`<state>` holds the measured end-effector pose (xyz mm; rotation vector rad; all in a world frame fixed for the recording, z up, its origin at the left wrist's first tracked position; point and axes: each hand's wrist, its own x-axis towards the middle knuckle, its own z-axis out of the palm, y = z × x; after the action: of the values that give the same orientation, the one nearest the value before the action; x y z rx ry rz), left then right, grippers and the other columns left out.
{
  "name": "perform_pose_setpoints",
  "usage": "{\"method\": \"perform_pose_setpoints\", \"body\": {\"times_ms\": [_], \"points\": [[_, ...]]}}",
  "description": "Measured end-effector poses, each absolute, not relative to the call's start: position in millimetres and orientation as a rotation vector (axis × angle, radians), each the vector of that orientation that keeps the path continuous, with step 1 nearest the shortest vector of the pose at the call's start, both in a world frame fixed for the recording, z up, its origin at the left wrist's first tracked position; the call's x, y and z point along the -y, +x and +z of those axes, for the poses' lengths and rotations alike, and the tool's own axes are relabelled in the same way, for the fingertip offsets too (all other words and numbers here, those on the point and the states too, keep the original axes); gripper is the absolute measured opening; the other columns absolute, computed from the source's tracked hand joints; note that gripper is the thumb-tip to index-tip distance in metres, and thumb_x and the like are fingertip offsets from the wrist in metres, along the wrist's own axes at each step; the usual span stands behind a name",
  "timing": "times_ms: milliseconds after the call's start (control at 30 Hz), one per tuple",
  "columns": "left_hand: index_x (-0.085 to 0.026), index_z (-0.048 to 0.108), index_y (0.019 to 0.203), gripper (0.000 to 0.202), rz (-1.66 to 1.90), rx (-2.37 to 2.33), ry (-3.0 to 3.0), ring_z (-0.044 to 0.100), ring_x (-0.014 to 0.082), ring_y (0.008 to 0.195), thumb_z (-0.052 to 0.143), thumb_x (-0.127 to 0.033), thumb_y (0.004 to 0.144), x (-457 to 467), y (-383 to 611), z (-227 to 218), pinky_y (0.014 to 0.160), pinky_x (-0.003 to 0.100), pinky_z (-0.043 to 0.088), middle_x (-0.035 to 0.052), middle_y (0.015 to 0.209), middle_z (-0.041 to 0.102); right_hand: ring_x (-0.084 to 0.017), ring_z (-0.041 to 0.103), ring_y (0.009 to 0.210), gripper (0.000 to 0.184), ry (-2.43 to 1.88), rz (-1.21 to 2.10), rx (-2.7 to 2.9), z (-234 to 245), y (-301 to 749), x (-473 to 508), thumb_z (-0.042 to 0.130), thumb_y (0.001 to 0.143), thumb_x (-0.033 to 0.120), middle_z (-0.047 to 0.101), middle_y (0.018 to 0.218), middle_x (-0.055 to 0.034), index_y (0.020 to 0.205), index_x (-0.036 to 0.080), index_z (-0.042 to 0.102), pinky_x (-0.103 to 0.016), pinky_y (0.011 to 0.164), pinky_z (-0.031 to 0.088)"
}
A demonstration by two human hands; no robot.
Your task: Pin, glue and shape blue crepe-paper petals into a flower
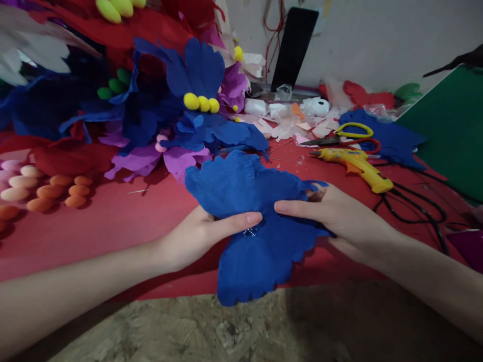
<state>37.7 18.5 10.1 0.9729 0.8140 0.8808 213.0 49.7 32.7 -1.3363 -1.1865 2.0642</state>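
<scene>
Both hands pinch a blue flower over the table's front edge

The red tabletop (151, 216) ends just in front of the body, with mottled floor (169, 332) showing below. On the left, red surface shows between the left forearm and the orange balls (51, 192), a thin pin-like piece (138, 191) lying on it. Paper blooms (204, 75) crowd the far left; on the right, a yellow glue gun (356, 166), its black cable (426, 201) and scissors (354, 131) lie beyond the right hand (341, 218), with a green board (445, 120) farther out.

The left hand (194, 239) is closed on the blue flower (241, 186), thumb flat near its middle, fingers hidden behind. The right hand grips its right side likewise, thumb on top.

The flower sits between the hands, its lowest petal hanging past the table edge. Silvery strands (249, 232) show just below the left thumb.
</scene>
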Motion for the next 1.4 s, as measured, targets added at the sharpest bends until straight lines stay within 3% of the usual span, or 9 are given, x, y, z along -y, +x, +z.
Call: {"method": "perform_pose_setpoints", "body": {"times_ms": [233, 433, 600, 767, 933, 1167, 1267, 1400], "points": [[-0.021, 0.069, 0.084, 0.014, 0.893, -0.8, 0.898, 0.063, 0.0198, 0.092, 0.065, -0.017, 0.07, -18.4, 38.3, 12.0, 0.083, 0.025, 0.048, -0.0018, 0.092, 0.071, -0.015, 0.062, 0.074, 0.025, -1.364, 2.051, 1.24, 29.9, 212.7, -51.5, 0.071, 0.055, 0.022, 0.064, 0.085, -0.004, 0.079, 0.017, 0.064, -0.023, 0.067, 0.054], [-0.018, 0.067, 0.088, 0.019, 0.889, -0.85, 0.876, 0.062, 0.0237, 0.095, 0.064, -0.019, 0.069, -18.6, 38.6, 11.7, 0.085, 0.031, 0.047, 0.0008, 0.095, 0.07, -0.017, 0.062, 0.071, 0.026, -1.382, 2.053, 1.227, 28.9, 211.8, -51.0, 0.074, 0.051, 0.024, 0.064, 0.081, -0.0045, 0.074, 0.017, 0.064, -0.024, 0.063, 0.054], [-0.02, 0.068, 0.087, 0.016, 0.904, -0.825, 0.879, 0.062, 0.0213, 0.094, 0.064, -0.02, 0.071, -17.1, 37.9, 10.9, 0.083, 0.027, 0.049, -0.0019, 0.094, 0.07, -0.016, 0.063, 0.069, 0.025, -1.387, 2.059, 1.181, 30.9, 211.4, -50.6, 0.074, 0.05, 0.021, 0.065, 0.081, -0.0028, 0.073, 0.018, 0.065, -0.022, 0.062, 0.054], [-0.022, 0.068, 0.086, 0.016, 0.925, -0.829, 0.958, 0.06, 0.0216, 0.1, 0.065, -0.029, 0.072, -16.4, 38.6, 9.9, 0.085, 0.026, 0.048, -0.0033, 0.103, 0.067, -0.012, 0.062, 0.059, 0.023, -1.368, 2.11, 1.049, 34.4, 211.1, -50.5, 0.074, 0.049, 0.015, 0.065, 0.074, 0.0004, 0.07, 0.02, 0.066, -0.016, 0.052, 0.053], [-0.022, 0.069, 0.08, 0.01, 0.942, -0.832, 1.01, 0.058, 0.0196, 0.102, 0.063, -0.027, 0.074, -17.1, 38.9, 7.7, 0.087, 0.024, 0.047, -0.0051, 0.105, 0.066, -0.011, 0.061, 0.056, 0.023, -1.36, 2.139, 1.021, 32.5, 209.4, -49.7, 0.073, 0.049, 0.014, 0.065, 0.072, 0.0008, 0.069, 0.02, 0.066, -0.012, 0.045, 0.049], [-0.021, 0.068, 0.082, 0.009, 0.945, -0.76, 0.941, 0.064, 0.0153, 0.089, 0.062, -0.021, 0.075, -18.5, 38.3, 4.8, 0.08, 0.019, 0.05, -0.0052, 0.091, 0.071, -0.017, 0.063, 0.071, 0.028, -1.344, 2.139, 1.045, 29.7, 209.1, -49.5, 0.073, 0.048, 0.015, 0.065, 0.082, -0.0019, 0.075, 0.019, 0.065, -0.024, 0.064, 0.055], [-0.02, 0.068, 0.082, 0.01, 0.953, -0.741, 0.927, 0.066, 0.0135, 0.084, 0.062, -0.017, 0.074, -19.6, 38.1, 5.3, 0.076, 0.016, 0.051, -0.0057, 0.085, 0.072, -0.018, 0.063, 0.072, 0.027, -1.364, 2.133, 1.073, 28.4, 209.5, -49.0, 0.073, 0.049, 0.017, 0.065, 0.084, -0.0026, 0.075, 0.02, 0.065, -0.026, 0.065, 0.055], [-0.019, 0.067, 0.087, 0.013, 0.933, -0.753, 0.896, 0.065, 0.0164, 0.086, 0.062, -0.02, 0.074, -20.1, 38.3, 5.2, 0.078, 0.021, 0.051, -0.0032, 0.088, 0.072, -0.017, 0.063, 0.071, 0.027, -1.376, 2.135, 1.058, 28.2, 208.8, -49.5, 0.074, 0.048, 0.017, 0.065, 0.085, -0.0021, 0.074, 0.02, 0.065, -0.025, 0.065, 0.055]]}}
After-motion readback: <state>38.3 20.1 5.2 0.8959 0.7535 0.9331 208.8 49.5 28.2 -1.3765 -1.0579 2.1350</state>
